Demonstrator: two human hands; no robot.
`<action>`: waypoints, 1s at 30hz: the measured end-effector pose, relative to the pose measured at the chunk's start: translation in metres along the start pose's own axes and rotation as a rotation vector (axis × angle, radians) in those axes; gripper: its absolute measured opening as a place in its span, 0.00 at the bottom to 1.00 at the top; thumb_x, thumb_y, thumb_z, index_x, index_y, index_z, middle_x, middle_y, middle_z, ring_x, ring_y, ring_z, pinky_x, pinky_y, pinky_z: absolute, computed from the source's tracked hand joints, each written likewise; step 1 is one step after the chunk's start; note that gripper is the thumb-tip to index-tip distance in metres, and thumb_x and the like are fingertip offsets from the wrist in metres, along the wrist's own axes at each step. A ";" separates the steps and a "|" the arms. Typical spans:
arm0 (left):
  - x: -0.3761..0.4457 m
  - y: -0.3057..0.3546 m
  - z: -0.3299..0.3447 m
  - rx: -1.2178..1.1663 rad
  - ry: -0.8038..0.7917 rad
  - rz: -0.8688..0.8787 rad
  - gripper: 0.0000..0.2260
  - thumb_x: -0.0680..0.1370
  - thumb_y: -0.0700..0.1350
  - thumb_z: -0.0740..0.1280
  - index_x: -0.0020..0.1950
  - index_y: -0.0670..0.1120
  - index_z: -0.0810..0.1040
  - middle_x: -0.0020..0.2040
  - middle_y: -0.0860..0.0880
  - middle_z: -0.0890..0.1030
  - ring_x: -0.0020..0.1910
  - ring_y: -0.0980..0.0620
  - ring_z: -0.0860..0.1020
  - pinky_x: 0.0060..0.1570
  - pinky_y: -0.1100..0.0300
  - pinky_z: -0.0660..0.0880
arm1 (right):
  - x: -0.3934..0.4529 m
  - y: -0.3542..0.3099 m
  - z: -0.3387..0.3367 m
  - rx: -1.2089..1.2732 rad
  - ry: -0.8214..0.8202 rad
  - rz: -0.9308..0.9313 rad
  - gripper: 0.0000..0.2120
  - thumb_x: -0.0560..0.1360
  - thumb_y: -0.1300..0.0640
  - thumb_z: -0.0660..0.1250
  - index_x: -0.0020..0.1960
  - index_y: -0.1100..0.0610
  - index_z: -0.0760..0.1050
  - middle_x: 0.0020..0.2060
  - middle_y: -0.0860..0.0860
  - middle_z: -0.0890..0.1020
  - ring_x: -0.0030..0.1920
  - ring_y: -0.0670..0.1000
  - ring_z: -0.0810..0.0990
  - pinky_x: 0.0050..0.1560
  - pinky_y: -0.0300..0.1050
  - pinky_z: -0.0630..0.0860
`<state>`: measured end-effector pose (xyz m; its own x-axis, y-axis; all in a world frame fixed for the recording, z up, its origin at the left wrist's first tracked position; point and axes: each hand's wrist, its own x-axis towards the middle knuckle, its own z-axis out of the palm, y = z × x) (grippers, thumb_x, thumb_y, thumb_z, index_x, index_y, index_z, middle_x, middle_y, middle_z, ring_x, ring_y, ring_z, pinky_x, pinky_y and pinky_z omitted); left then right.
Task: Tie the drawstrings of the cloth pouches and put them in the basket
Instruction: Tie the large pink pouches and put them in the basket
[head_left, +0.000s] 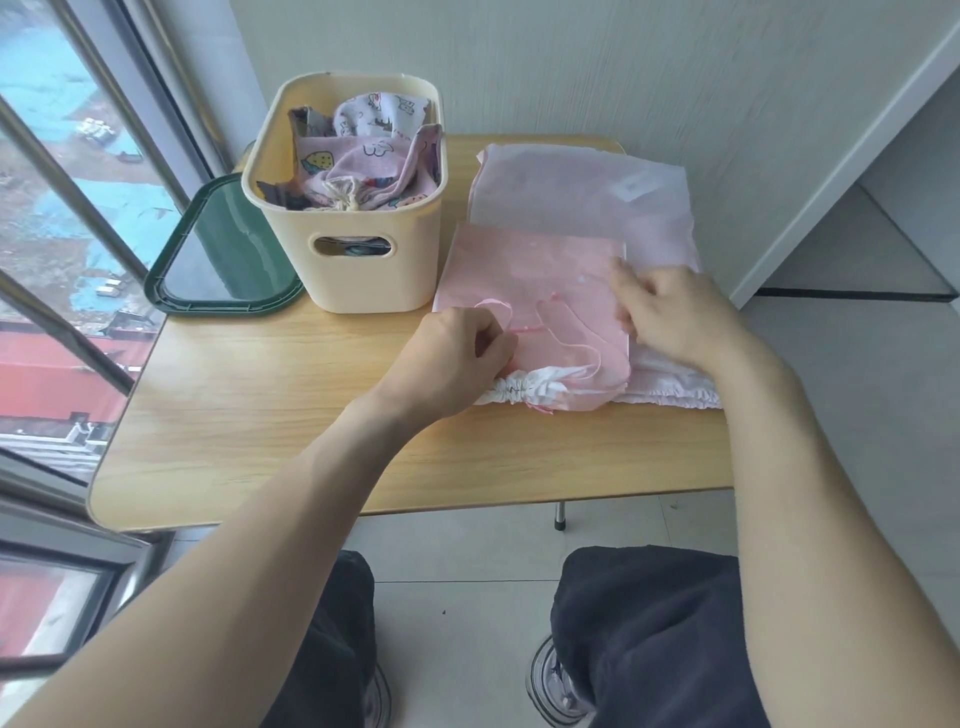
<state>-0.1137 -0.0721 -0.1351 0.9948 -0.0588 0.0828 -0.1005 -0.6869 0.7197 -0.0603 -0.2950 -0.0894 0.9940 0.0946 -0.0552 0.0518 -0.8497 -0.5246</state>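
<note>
Judging by the basket (343, 208) already holding several tied pouches, the task is well along: the left hand (457, 353) pinches the pink drawstring (498, 312) of the pink pouch (530, 291) on the table (260, 415), while the right hand (670, 312), perhaps loosely curled, rests on it, and another pouch (582, 192) waits underneath.

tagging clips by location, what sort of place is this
Probably a home balcony or window nook high in a building: a tall metal-framed window overlooks rooftops, with a small folding wooden table against a pale wall and a tiled floor.
</note>
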 end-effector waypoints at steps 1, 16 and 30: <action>0.000 0.000 0.001 0.002 0.008 -0.008 0.14 0.80 0.47 0.65 0.36 0.43 0.79 0.31 0.49 0.79 0.28 0.56 0.70 0.31 0.63 0.68 | -0.010 -0.004 -0.001 -0.045 -0.085 0.027 0.34 0.80 0.31 0.51 0.38 0.56 0.80 0.37 0.50 0.84 0.42 0.53 0.82 0.52 0.49 0.76; 0.002 0.003 0.004 0.007 0.024 -0.051 0.13 0.79 0.47 0.65 0.38 0.42 0.80 0.35 0.48 0.83 0.35 0.48 0.79 0.36 0.57 0.73 | -0.045 -0.007 0.008 0.116 -0.248 0.284 0.20 0.78 0.47 0.70 0.41 0.64 0.84 0.29 0.54 0.85 0.29 0.53 0.80 0.33 0.43 0.77; 0.003 0.004 0.007 0.096 -0.040 0.035 0.15 0.80 0.47 0.65 0.37 0.40 0.78 0.33 0.44 0.79 0.31 0.48 0.75 0.33 0.53 0.71 | -0.031 -0.033 0.007 0.839 -0.074 -0.211 0.11 0.84 0.55 0.61 0.46 0.58 0.77 0.36 0.56 0.86 0.41 0.57 0.87 0.45 0.49 0.83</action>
<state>-0.1112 -0.0802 -0.1372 0.9907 -0.1118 0.0779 -0.1355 -0.7502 0.6472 -0.0936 -0.2665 -0.0766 0.9614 0.2650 0.0738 0.1169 -0.1506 -0.9817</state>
